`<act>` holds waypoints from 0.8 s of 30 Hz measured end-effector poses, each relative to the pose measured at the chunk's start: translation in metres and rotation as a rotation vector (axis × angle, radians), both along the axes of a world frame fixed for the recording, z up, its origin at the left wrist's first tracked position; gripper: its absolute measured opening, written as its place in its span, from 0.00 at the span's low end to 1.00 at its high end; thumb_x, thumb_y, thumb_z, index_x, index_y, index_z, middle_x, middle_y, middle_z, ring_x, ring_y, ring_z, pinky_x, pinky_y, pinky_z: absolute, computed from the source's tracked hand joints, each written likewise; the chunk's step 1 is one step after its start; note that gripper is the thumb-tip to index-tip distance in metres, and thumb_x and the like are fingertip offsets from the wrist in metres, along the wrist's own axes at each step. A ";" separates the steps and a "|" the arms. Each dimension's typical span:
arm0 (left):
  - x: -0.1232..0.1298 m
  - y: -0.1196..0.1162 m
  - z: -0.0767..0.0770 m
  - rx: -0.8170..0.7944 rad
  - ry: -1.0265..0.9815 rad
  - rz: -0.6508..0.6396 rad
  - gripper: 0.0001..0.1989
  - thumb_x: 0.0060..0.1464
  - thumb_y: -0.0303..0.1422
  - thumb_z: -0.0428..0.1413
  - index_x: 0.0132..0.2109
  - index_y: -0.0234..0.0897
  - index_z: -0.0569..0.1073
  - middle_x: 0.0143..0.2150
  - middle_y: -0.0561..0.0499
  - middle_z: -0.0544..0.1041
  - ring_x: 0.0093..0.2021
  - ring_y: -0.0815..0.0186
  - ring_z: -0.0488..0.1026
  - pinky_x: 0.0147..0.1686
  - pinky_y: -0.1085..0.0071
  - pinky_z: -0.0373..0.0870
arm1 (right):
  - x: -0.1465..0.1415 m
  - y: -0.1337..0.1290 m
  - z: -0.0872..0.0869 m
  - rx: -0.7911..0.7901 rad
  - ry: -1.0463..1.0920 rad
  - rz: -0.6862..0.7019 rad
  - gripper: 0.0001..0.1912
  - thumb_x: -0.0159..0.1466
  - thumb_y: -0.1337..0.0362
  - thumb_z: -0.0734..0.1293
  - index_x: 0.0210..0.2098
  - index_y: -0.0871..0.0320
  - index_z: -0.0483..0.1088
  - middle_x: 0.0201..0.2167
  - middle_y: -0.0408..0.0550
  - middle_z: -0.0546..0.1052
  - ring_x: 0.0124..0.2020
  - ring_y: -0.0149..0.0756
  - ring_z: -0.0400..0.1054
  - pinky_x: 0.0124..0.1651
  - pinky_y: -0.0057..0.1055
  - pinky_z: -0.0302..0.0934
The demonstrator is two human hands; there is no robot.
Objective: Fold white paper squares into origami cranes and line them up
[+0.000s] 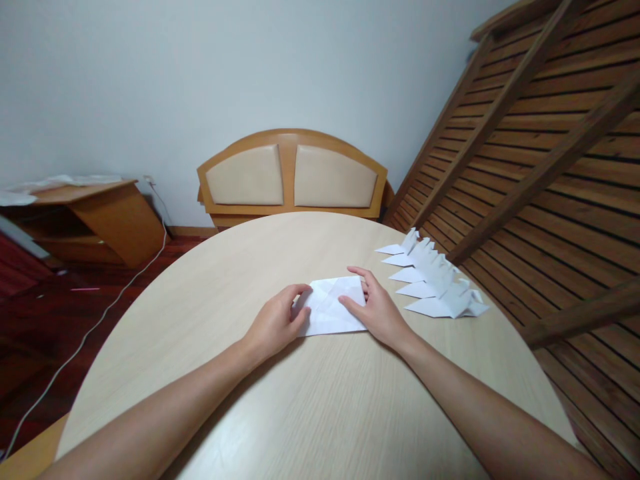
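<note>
A folded sheet of white paper (pixel 330 308) with crease lines lies near the middle of the round table, its long edge toward me. My left hand (pixel 280 317) grips its left end, thumb on top and the fingers curled at the edge. At the right end, my right hand (pixel 375 303) holds the paper with its thumb on the upper face; the index finger reaches past the far corner. Some fingertips are hidden behind the sheet. To the right of my right hand stands a row of several folded white paper figures (pixel 435 277) with pointed ends facing left.
The round pale wood table (pixel 200 320) fills the foreground. Behind it is a padded headboard (pixel 287 170) against the wall. Wooden slatted panels (pixel 540 167) lean at the right. A low wooden desk (pixel 117 223) stands left, with a white cable (pixel 107 310) running along the floor.
</note>
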State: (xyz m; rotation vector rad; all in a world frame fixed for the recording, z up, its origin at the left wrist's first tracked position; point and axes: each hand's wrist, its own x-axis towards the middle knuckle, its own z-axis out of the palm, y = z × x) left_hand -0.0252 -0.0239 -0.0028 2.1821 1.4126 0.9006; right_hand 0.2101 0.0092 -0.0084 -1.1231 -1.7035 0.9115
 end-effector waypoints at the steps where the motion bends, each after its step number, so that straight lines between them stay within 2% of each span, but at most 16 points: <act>1: -0.001 0.000 -0.001 0.059 0.059 -0.027 0.17 0.62 0.31 0.53 0.57 0.38 0.69 0.57 0.41 0.73 0.45 0.60 0.76 0.47 0.58 0.74 | 0.001 0.001 -0.002 0.004 -0.021 -0.006 0.30 0.62 0.61 0.71 0.62 0.50 0.60 0.38 0.48 0.79 0.35 0.41 0.75 0.36 0.37 0.71; 4: -0.001 0.000 -0.005 0.194 0.192 -0.099 0.17 0.61 0.30 0.53 0.57 0.37 0.71 0.66 0.38 0.65 0.60 0.53 0.70 0.59 0.52 0.69 | 0.003 0.005 -0.008 -0.004 -0.061 -0.009 0.30 0.62 0.62 0.71 0.62 0.50 0.60 0.38 0.47 0.79 0.35 0.40 0.75 0.35 0.37 0.70; 9: 0.000 0.000 -0.009 0.207 0.338 -0.227 0.17 0.65 0.30 0.50 0.59 0.36 0.72 0.63 0.41 0.71 0.64 0.53 0.67 0.62 0.51 0.66 | 0.006 0.008 -0.012 0.048 -0.180 -0.022 0.30 0.62 0.64 0.70 0.62 0.51 0.60 0.36 0.45 0.78 0.33 0.39 0.73 0.36 0.36 0.67; 15: -0.003 -0.001 -0.006 0.144 0.404 -0.203 0.19 0.66 0.33 0.49 0.61 0.39 0.71 0.66 0.43 0.69 0.68 0.50 0.62 0.64 0.48 0.63 | 0.006 0.004 -0.005 0.131 -0.288 0.007 0.31 0.64 0.66 0.67 0.65 0.52 0.57 0.39 0.47 0.79 0.37 0.40 0.74 0.42 0.38 0.67; 18: -0.003 -0.001 -0.006 0.133 0.403 -0.183 0.19 0.66 0.33 0.49 0.61 0.38 0.72 0.66 0.42 0.69 0.68 0.51 0.62 0.65 0.49 0.62 | 0.006 -0.002 0.003 0.204 -0.370 0.098 0.29 0.67 0.66 0.65 0.66 0.52 0.57 0.47 0.51 0.79 0.46 0.43 0.75 0.49 0.42 0.67; 20: -0.002 -0.001 -0.006 0.127 0.405 -0.170 0.19 0.66 0.33 0.50 0.61 0.36 0.71 0.66 0.41 0.69 0.67 0.51 0.62 0.66 0.49 0.61 | 0.006 -0.004 0.007 0.291 -0.431 0.193 0.26 0.67 0.68 0.63 0.64 0.52 0.62 0.54 0.52 0.77 0.53 0.44 0.72 0.56 0.45 0.64; 24: 0.000 -0.001 -0.004 0.135 0.382 -0.141 0.18 0.64 0.33 0.51 0.58 0.35 0.71 0.64 0.40 0.70 0.66 0.51 0.64 0.65 0.49 0.61 | 0.005 -0.006 0.009 0.396 -0.526 0.360 0.26 0.63 0.75 0.62 0.58 0.52 0.69 0.55 0.49 0.77 0.57 0.42 0.69 0.61 0.46 0.61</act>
